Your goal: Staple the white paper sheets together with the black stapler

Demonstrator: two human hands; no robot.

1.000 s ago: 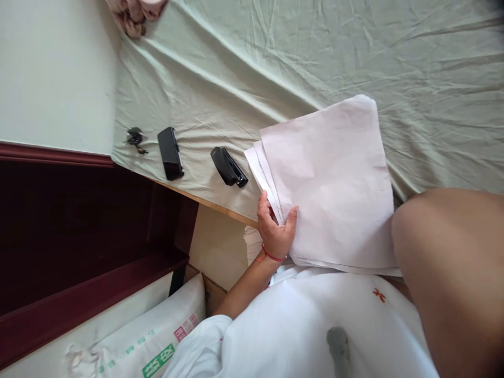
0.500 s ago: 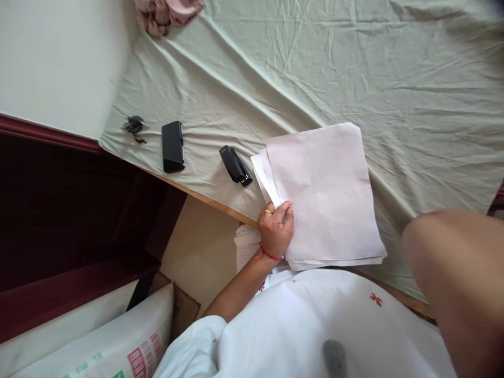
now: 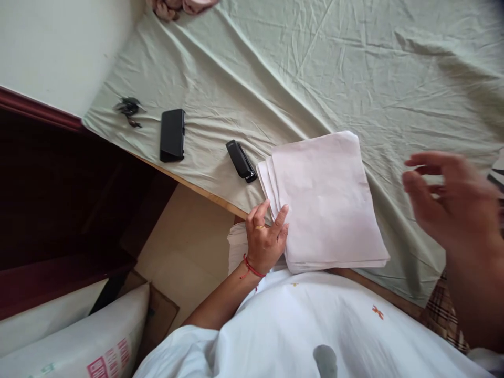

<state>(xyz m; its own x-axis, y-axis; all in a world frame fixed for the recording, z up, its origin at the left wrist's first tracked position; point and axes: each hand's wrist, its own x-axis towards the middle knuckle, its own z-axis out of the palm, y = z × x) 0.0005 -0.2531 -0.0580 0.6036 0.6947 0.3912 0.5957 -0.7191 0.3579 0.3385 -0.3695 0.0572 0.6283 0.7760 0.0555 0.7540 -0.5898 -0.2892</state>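
A stack of white paper sheets [image 3: 323, 199] lies at the near edge of the cloth-covered surface, its left edges fanned out. At that left edge rests my left hand [image 3: 265, 239], fingers spread and touching the sheets. My right hand [image 3: 452, 199] is raised to the right of the stack, apart from it and slightly blurred. Its fingers are bent with a gap between them and the thumb, and nothing shows in it. A black stapler [image 3: 241, 161] lies just left of the paper, close to my left hand.
A black phone-like case [image 3: 172, 135] and a bunch of keys [image 3: 129, 109] lie farther left on the pale green cloth [image 3: 255, 79]. Pink fabric [image 3: 177, 6] is bunched at the back. More papers [image 3: 238, 247] show below the edge. A white printed sack [image 3: 98, 336] stands lower left.
My left hand has loosened from the pinched sheets and spread its fingers at their edge. My right hand has come into view on the right, where a blurred forearm or elbow was.
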